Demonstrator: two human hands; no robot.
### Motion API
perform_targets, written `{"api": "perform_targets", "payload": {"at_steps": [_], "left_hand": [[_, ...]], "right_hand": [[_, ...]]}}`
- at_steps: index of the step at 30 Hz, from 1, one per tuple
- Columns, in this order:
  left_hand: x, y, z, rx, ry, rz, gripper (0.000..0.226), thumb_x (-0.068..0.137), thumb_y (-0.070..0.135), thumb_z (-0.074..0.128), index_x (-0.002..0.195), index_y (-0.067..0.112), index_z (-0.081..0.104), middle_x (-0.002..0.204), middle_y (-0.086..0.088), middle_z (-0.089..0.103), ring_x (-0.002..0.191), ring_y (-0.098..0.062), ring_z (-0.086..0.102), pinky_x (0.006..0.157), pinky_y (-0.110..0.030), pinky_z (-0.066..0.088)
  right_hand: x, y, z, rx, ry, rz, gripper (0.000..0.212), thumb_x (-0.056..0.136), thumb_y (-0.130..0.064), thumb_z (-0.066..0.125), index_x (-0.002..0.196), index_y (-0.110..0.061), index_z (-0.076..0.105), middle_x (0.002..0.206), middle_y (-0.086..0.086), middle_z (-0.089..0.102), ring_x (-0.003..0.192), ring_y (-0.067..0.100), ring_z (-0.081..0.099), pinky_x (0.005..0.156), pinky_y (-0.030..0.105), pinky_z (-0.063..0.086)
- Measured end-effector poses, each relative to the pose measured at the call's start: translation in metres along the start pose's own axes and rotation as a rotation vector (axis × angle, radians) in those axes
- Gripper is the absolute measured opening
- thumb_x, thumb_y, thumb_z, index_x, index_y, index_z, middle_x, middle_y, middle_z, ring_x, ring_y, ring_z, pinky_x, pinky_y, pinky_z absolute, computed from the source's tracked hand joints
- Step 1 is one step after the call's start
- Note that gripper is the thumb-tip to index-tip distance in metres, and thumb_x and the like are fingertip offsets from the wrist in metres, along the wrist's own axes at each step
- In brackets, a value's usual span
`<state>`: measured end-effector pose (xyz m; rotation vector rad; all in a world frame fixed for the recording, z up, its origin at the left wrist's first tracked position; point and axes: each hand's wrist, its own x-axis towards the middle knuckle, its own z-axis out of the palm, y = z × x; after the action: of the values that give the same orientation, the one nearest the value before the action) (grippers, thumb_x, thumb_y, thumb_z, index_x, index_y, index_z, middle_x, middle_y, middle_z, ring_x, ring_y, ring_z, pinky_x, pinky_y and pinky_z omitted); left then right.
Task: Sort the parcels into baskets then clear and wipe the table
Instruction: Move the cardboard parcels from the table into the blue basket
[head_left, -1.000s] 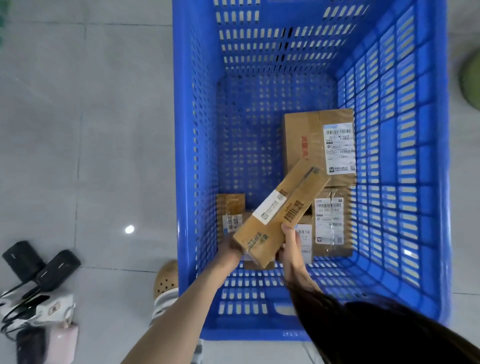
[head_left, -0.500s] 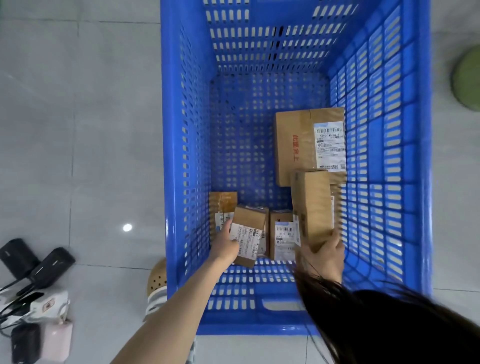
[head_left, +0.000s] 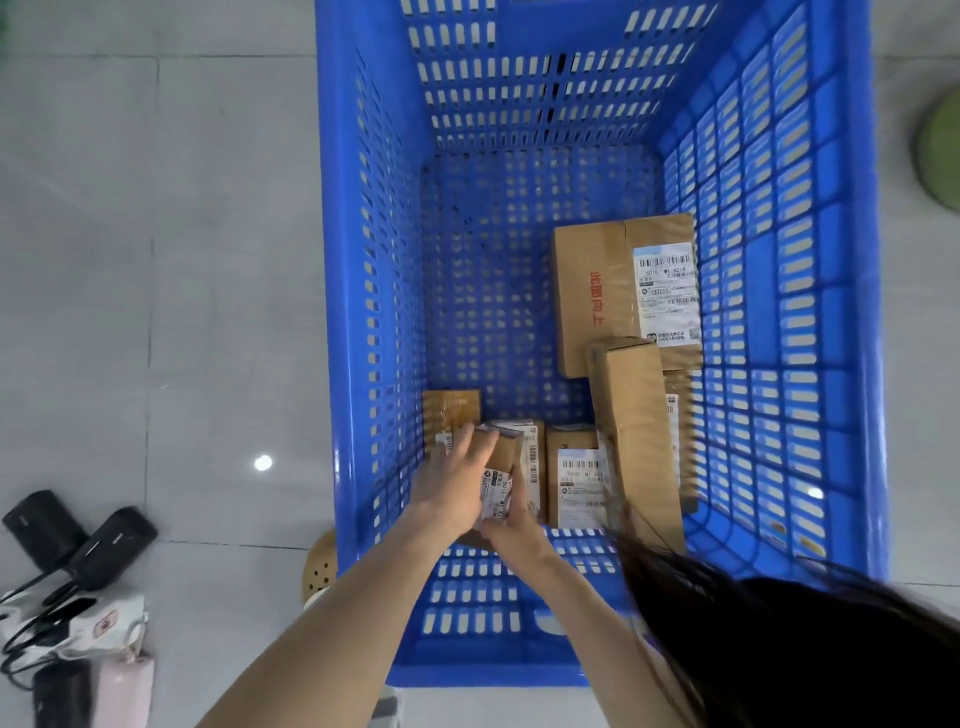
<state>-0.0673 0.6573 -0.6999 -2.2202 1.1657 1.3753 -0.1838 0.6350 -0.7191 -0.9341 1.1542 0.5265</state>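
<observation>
A blue slotted basket (head_left: 358, 312) stands on the floor below me with several brown cardboard parcels inside. Both hands are down at its near left. My left hand (head_left: 454, 483) lies over a small labelled parcel (head_left: 503, 454) and holds it, while my right hand (head_left: 511, 525) grips its near end from below. A long parcel (head_left: 636, 441) leans on end at the near right, free of both hands. Behind it a large flat parcel (head_left: 597, 291) with red print lies against the right wall. More small parcels (head_left: 574, 478) stand along the near wall.
Grey tiled floor surrounds the basket. Black devices with cables (head_left: 78, 540) and a pink pouch (head_left: 124, 686) lie at the lower left. A tan perforated shoe (head_left: 319, 566) shows by the basket's near left corner. My dark hair (head_left: 779, 649) hides the lower right.
My right hand let go of the long parcel, which now leans at the near right, and moved left to join my left hand on the small parcel.
</observation>
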Motion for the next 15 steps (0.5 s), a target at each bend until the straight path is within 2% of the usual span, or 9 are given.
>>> {"api": "perform_targets", "payload": {"at_steps": [2,5,7,8,9,10,12,14,15], "left_hand": [[0.001,0.001,-0.014,0.205,0.013,-0.026,0.078,0.086,0.01,0.06,0.149,0.019,0.016,0.153,-0.008,0.019,0.138,-0.03,0.02,0.112,-0.043,0.029],[0.005,0.003,-0.023,0.293,-0.013,-0.083,0.068,0.089,0.018,0.056,0.147,0.011,0.02,0.148,-0.012,0.028,0.138,-0.03,0.023,0.115,-0.043,0.021],[0.004,-0.001,-0.02,0.236,-0.055,-0.094,0.074,0.09,0.014,0.054,0.149,0.011,0.01,0.152,-0.011,0.022,0.141,-0.029,0.022,0.117,-0.042,0.019],[0.003,-0.004,-0.019,0.202,-0.082,-0.091,0.078,0.09,0.009,0.053,0.151,0.012,0.003,0.156,-0.01,0.014,0.143,-0.028,0.016,0.118,-0.041,0.015],[0.003,-0.006,-0.017,0.176,-0.116,-0.08,0.083,0.09,0.004,0.05,0.151,0.013,-0.004,0.158,-0.009,0.003,0.146,-0.027,0.007,0.119,-0.04,0.01],[0.002,-0.009,-0.015,0.178,-0.15,-0.062,0.085,0.089,-0.001,0.047,0.15,0.014,-0.011,0.159,-0.007,-0.007,0.147,-0.025,-0.002,0.119,-0.04,0.004],[0.001,-0.012,-0.014,0.187,-0.174,-0.028,0.086,0.089,-0.005,0.042,0.149,0.015,-0.018,0.157,-0.005,-0.019,0.146,-0.023,-0.011,0.119,-0.04,-0.003],[-0.001,-0.015,-0.015,0.204,-0.175,-0.018,0.084,0.09,-0.004,0.039,0.148,0.015,-0.019,0.156,-0.005,-0.023,0.145,-0.022,-0.014,0.119,-0.041,-0.006],[-0.004,-0.014,-0.016,0.224,-0.173,-0.014,0.083,0.09,-0.003,0.038,0.148,0.014,-0.019,0.156,-0.005,-0.022,0.145,-0.022,-0.014,0.118,-0.042,-0.006]], "right_hand": [[-0.001,0.004,0.01,-0.006,-0.023,-0.019,0.091,0.086,-0.005,0.056,0.151,-0.031,-0.001,0.152,0.012,0.031,0.139,0.035,0.031,0.111,0.053,0.031],[0.002,0.011,0.028,-0.072,-0.08,0.007,0.096,0.075,-0.021,0.064,0.148,-0.044,0.007,0.139,0.003,0.048,0.118,0.033,0.055,0.096,0.056,0.047],[0.019,0.017,0.027,-0.113,-0.106,0.089,0.088,0.08,-0.017,0.061,0.146,-0.045,0.01,0.13,-0.003,0.049,0.109,0.028,0.061,0.088,0.043,0.054],[0.028,0.02,0.023,-0.163,-0.16,0.122,0.081,0.084,-0.019,0.059,0.145,-0.042,0.011,0.12,-0.006,0.052,0.101,0.017,0.064,0.08,0.027,0.055],[0.037,0.025,0.017,-0.266,-0.209,0.134,0.066,0.09,-0.022,0.056,0.141,-0.038,0.017,0.113,-0.01,0.053,0.087,0.001,0.06,0.07,0.009,0.047],[0.04,0.023,0.011,-0.367,-0.205,0.132,0.059,0.097,-0.021,0.049,0.147,-0.024,0.019,0.114,-0.012,0.05,0.08,-0.008,0.048,0.066,0.003,0.037],[0.03,0.01,-0.003,-0.591,-0.029,0.039,0.048,0.1,-0.014,0.04,0.147,-0.01,0.028,0.131,-0.001,0.046,0.1,-0.004,0.045,0.082,-0.001,0.03],[0.007,0.002,-0.02,-0.796,0.401,-0.234,0.051,0.086,-0.006,0.056,0.135,-0.006,0.044,0.134,0.013,0.048,0.117,0.023,0.051,0.1,0.029,0.041],[-0.009,-0.006,-0.032,-0.862,0.63,-0.385,0.058,0.072,-0.003,0.066,0.127,-0.004,0.049,0.128,0.018,0.052,0.112,0.032,0.056,0.093,0.042,0.047]]}}
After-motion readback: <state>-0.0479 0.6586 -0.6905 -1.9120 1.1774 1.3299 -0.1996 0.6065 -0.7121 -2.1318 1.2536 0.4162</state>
